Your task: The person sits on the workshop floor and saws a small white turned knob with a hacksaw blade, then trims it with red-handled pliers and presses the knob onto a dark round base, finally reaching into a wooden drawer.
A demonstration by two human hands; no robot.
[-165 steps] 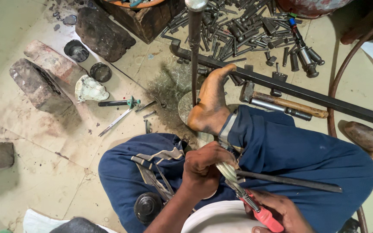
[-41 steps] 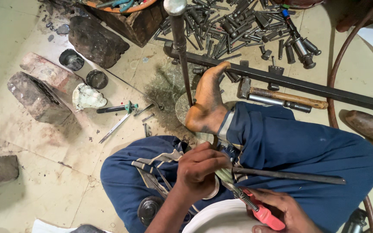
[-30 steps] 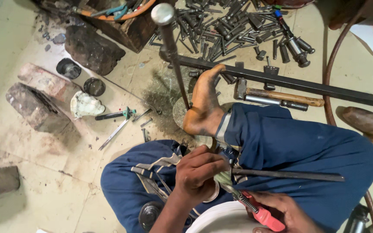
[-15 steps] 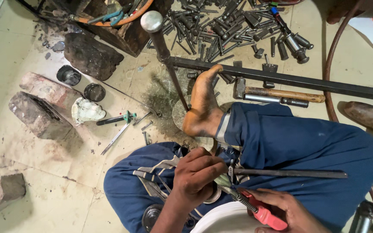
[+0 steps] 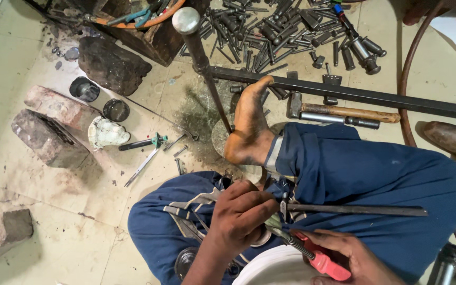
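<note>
In the head view, little had changed around the hands over the last few seconds. The left hand [image 5: 241, 214] stayed curled over the lap, its grip closed on a small metal part [image 5: 275, 222] that was mostly hidden under the fingers. The right hand [image 5: 344, 253] kept its grip closed on the red handle of the pliers [image 5: 312, 253]. What had shifted was the view itself: the upright steel post [image 5: 201, 58] with its rounded cap, which stood near vertical five seconds earlier, now leaned up and to the left, and the bricks on the floor [image 5: 17, 174] slid rightward in the picture. I judged this to be the head tilting, not the work moving, so the clamping on the small part was simply going on.

The pliers lay just right of the left hand, their long axis running from the red handle at lower right up to the jaws at upper left, the nose pointing at the small metal part and meeting it under the left thumb. A thin dark rod [image 5: 354, 210] lay across the blue trouser leg, just right of the left hand, its axis nearly level and one end close to the knuckles. A hammer [image 5: 344, 112] rested well above the left hand, beyond the bare foot [image 5: 249, 124].
</note>
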